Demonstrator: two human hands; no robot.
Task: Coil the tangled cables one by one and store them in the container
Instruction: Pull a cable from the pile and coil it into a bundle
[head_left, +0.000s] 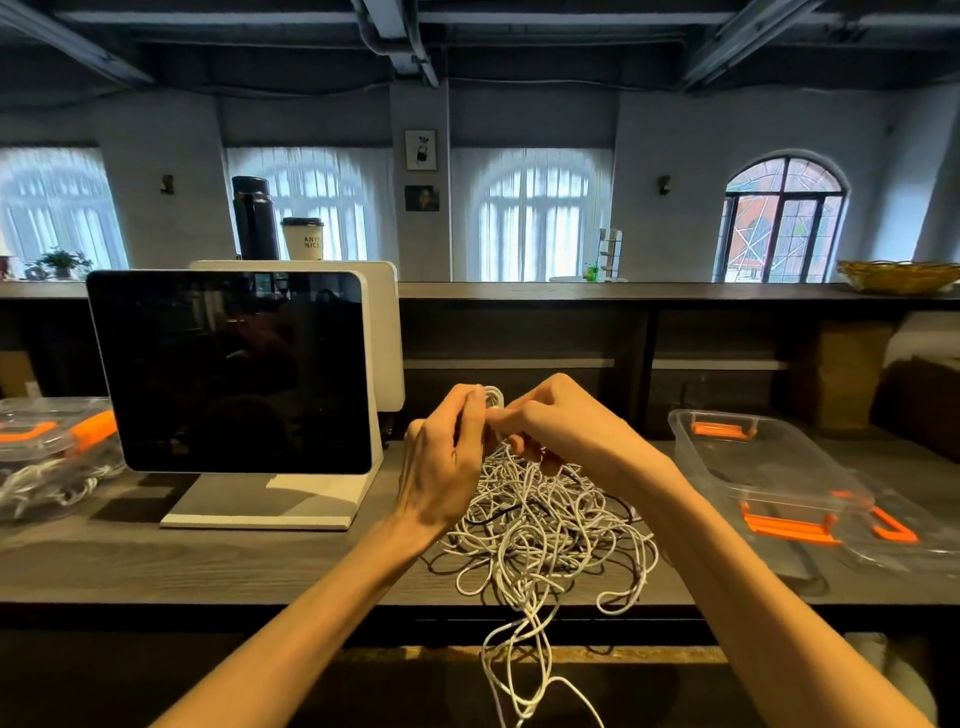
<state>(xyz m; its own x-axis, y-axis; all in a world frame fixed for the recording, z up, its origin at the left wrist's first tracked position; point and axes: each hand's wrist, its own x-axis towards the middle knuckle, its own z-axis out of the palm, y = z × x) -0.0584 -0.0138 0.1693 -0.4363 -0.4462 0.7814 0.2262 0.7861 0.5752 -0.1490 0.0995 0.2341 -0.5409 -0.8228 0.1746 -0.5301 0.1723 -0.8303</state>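
Early in the job, by the look of it. The container, clear w/ orange latches, sits at 3 o'clock from the hands and looks empty; no coil inside that I can see. Its lid lies just beside it, toward 4 o'clock. So prob first cable, w/ nearly all of the pile left to do.

Left hand is curled round a small white coil, a few loops showing above the fingers. Right hand pinches the same cable close to the coil, fingers bent in tight, thumb side hidden. Both hands are raised over the worktop, touching each other at the coil.

The cable pile lies directly below the hands, at 6 o'clock from them: thin white cords, mostly, w/ a few dark strands threaded through, loops crossing every way. Several strands run up to the hands; some spill off the near worktop edge and hang down at 6 o'clock. Can't tell how many cables are in there.

A 2nd clear box at 9 o'clock, beyond the monitor, appears to hold cords too.
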